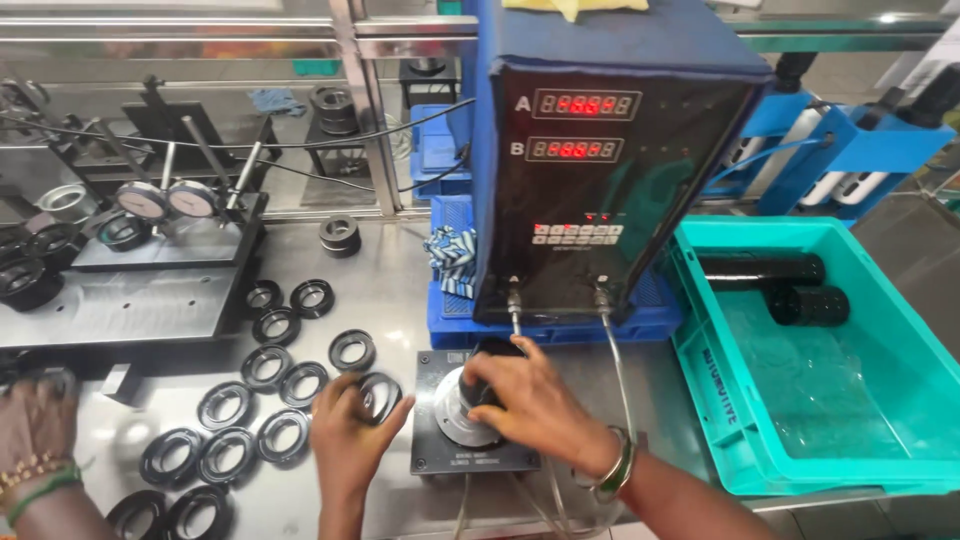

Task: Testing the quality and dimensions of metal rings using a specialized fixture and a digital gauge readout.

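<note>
1. Your right hand (525, 400) is pressing down over the round metal gauge head (462, 412) on the black base plate (430, 462). The fingers are curled together around something dark on top of it. It's probably one of the black rings, but your hand is covering it, so I can't confirm.
2. Your left hand (350, 432) is gripping a black ring (380, 395) just left of the base plate, with the fingers clamped on its rim. The ring is tilted up off the steel table (400, 290).
3. The loose black rings (262, 412) are lying flat on the table left of your left hand, spreading back toward the dial-gauge fixture (165, 200).
4. The blue readout unit (600, 160) is standing right behind the gauge head. Both red displays are lit, and two cables are running from it down toward the base plate.
5. The teal crate (880, 300) on your right is holding two black cylinders (780, 285) at the far end. No rings are showing in it.
6. Another person's hand (35, 420), with a bracelet on its wrist, is coming in at the bottom left near the rings. It isn't yours.
7. Progress, judging by the layout: one piece is sitting on the gauge and one is waiting in your left hand. Most of the batch looks like it's waiting on the table. I can't tell checked rings from unchecked ones.
</note>
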